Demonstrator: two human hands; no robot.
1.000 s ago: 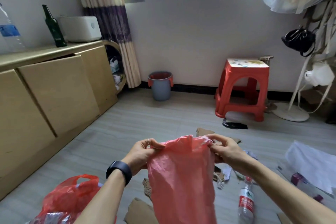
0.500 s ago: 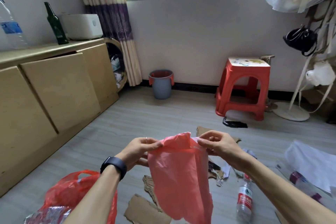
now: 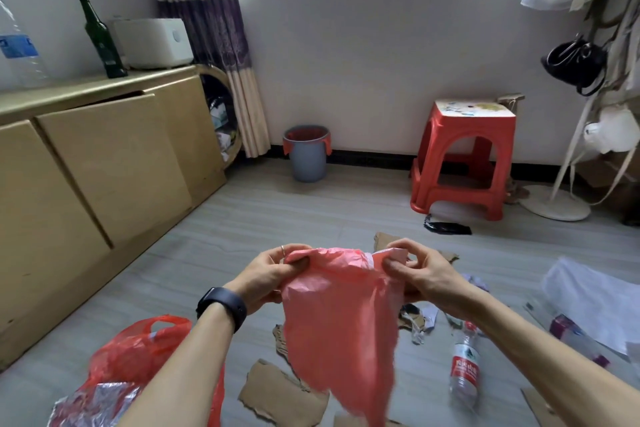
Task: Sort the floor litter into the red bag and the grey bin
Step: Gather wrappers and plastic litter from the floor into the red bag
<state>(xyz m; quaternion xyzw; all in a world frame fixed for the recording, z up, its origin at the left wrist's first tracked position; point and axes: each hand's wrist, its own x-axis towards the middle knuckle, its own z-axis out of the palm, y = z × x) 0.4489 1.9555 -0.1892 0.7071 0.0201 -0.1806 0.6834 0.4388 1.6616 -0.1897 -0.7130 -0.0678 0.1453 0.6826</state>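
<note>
Currently held: pink bag, hanging limp between both hands above the floor, its top hem bunched.
Left hand: thumb and fingers pinching the left side of the hem.
Right hand: fingers curled, pinching the right side of the hem.
Step, as I read it: working the mouth open so that litter can go in; nothing is in this bag yet.
Red bag: on the floor toward its near left corner, handle loop up, crumpled foil showing at its mouth.
Bin: grey with a red liner over the rim, upright at the floor's far edge, well apart from the hands.
Litter: bottle lying toward the near right edge; cardboard scraps under the pink bag.
Handling: the film looks very light, soft and clingy, its layers probably stuck together, and a sharp pull could tear it. The best hold is the hem, one layer per hand, rubbed apart. The bottle is light, stiff and apt to roll, so grip it round the body. The cardboard lies flat, so lift it by an edge.
</note>
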